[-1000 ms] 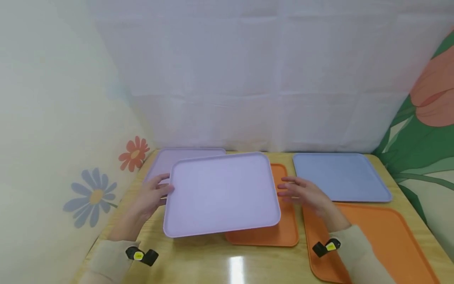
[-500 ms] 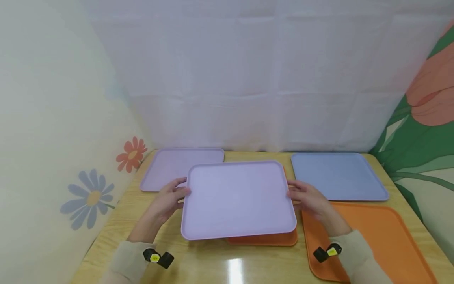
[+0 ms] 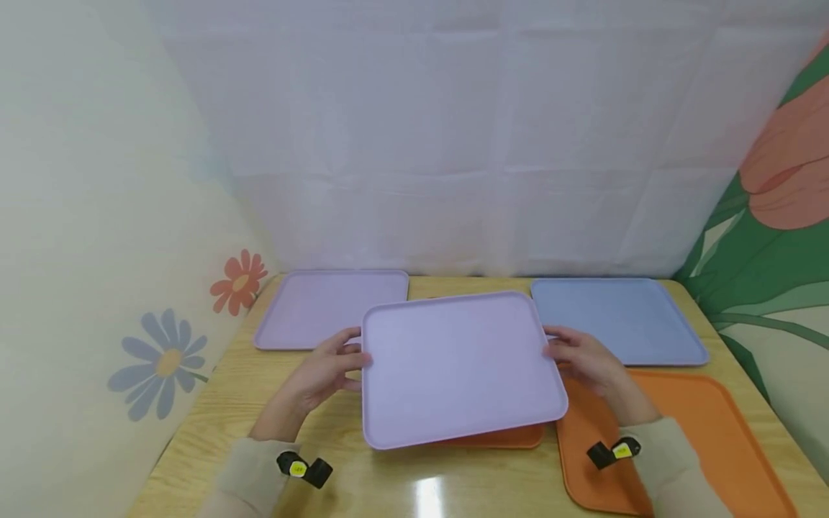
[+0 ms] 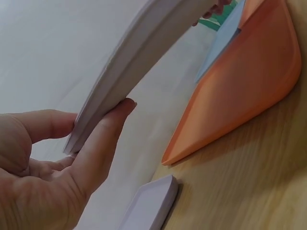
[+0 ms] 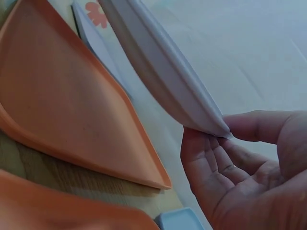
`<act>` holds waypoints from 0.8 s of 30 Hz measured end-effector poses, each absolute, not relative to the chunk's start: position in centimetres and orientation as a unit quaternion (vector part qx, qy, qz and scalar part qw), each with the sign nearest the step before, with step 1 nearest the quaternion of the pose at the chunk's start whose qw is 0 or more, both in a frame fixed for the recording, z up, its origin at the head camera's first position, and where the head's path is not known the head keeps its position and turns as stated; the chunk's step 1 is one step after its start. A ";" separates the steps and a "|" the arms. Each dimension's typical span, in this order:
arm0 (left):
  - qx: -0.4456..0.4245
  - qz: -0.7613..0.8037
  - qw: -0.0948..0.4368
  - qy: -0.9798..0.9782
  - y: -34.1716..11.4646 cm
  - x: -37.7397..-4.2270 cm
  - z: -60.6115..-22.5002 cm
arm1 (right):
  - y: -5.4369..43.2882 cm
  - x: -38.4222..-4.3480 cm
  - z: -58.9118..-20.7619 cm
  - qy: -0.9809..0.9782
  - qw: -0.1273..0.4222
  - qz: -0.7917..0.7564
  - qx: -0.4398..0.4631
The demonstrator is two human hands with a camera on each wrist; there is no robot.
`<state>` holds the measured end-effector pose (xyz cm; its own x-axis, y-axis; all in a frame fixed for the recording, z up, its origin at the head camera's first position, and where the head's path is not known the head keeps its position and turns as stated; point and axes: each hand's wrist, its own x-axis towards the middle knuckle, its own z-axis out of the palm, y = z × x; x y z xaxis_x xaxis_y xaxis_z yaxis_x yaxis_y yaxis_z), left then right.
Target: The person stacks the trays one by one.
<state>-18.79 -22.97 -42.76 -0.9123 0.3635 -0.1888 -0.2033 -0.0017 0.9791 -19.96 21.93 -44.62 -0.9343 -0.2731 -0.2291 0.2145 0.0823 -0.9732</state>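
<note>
Over the tabletop: lavender tray up in a two-handed hold, slightly askew

Lavender tray point(image 3: 463, 367) is off the tabletop point(image 3: 356, 485), between the hands, no contact with anything below. Left hand point(image 3: 330, 367) pinches its left short side: thumb over the rim, other fingers outside and under. Right hand point(image 3: 586, 360) mirrors that on the right short side. Both grips sit around mid-edge, so balance looks decent.

Directly under it, partly covered in the head view, lies the smaller orange tray point(image 3: 501, 437). Larger orange tray point(image 3: 686, 424) sits below the right forearm, blue tray point(image 3: 615, 320) behind it, second lavender tray point(image 3: 337, 302) at far left.

Doing it well, my judgement: in the head view the left end sits lower than the right, so raise the left hand a touch to even it out. Pinch strength should match on both sides; thin rim could slip or twist if one hand lags. Move both wrists together. Clearance matters most at the low near-left corner and near the blue tray. When lowering, fingers underneath need room to slide out, one edge first, gently.
</note>
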 end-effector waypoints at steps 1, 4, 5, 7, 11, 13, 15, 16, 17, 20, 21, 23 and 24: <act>0.062 0.707 0.199 0.676 -22.8 -18.9 -42.9 | 22.1 -19.9 -44.5 0.714 0.181 -0.676 -0.019; 0.063 0.711 0.188 0.675 -22.2 -19.1 -43.1 | 22.5 -20.1 -44.5 0.719 0.179 -0.672 -0.021; 0.063 0.711 0.183 0.676 -21.9 -19.1 -43.2 | 22.7 -20.2 -44.5 0.719 0.177 -0.671 -0.021; 0.060 0.710 0.172 0.681 -21.4 -19.1 -43.2 | 23.0 -20.4 -44.6 0.721 0.171 -0.671 -0.021; 0.046 0.710 0.150 0.687 -20.3 -18.8 -43.2 | 23.8 -20.6 -44.9 0.733 0.156 -0.662 -0.010; 0.038 0.715 0.141 0.683 -19.8 -18.6 -43.3 | 24.2 -20.5 -45.0 0.745 0.149 -0.650 0.002; 0.027 0.727 0.126 0.675 -19.3 -18.4 -43.2 | 24.5 -20.4 -44.9 0.750 0.141 -0.646 0.015; 0.023 0.733 0.120 0.669 -19.1 -18.3 -43.2 | 24.7 -20.2 -44.9 0.746 0.138 -0.651 0.019; 0.019 0.739 0.113 0.664 -18.9 -18.3 -43.2 | 24.8 -20.1 -44.9 0.739 0.134 -0.660 0.023; 0.000 0.762 0.090 0.642 -18.2 -18.2 -43.1 | 24.7 -19.8 -44.8 0.697 0.120 -0.706 0.032; -0.006 0.768 0.083 0.635 -18.0 -18.2 -43.1 | 24.5 -19.6 -44.8 0.679 0.115 -0.724 0.033; -0.015 0.778 0.067 0.624 -17.5 -18.2 -43.1 | 23.8 -19.2 -44.8 0.648 0.105 -0.754 0.035; -0.019 0.782 0.058 0.620 -17.2 -18.2 -43.1 | 23.3 -19.0 -44.8 0.633 0.098 -0.767 0.037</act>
<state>-18.15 -17.18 -43.08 -0.9926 0.0661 -0.1018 -0.1142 -0.2252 0.9676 -18.99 23.25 -44.83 -0.9779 -0.1033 -0.1820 0.1982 -0.1792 -0.9636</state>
